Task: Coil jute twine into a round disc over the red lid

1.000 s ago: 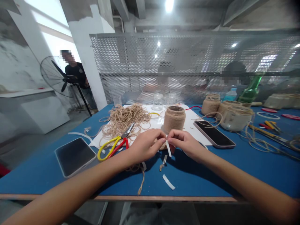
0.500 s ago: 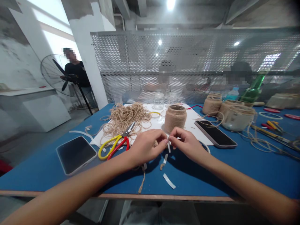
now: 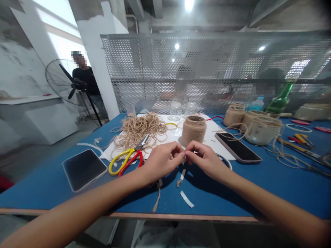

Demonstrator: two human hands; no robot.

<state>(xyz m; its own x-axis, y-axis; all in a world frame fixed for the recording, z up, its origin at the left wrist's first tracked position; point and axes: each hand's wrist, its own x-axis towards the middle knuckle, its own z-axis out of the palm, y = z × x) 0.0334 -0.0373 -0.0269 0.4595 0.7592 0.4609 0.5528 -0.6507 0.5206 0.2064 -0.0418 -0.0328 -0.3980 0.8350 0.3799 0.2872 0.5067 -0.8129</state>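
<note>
Centre of frame, above the blue desk (image 3: 258, 186) and just in front of the twine-wrapped jar (image 3: 193, 131): left hand (image 3: 159, 162) and right hand (image 3: 205, 160) meet, fingers closed in a pinch on a white strip (image 3: 183, 161). Grip the strip near its edges and keep tension even. Fingertips cover most of the strip. What the left palm encloses above the hanging twine tail (image 3: 156, 201) cannot be determined.

scissors (image 3: 128, 158) left of the hands, wrapped jar (image 3: 193, 129) behind, phone (image 3: 239, 147) right
</note>
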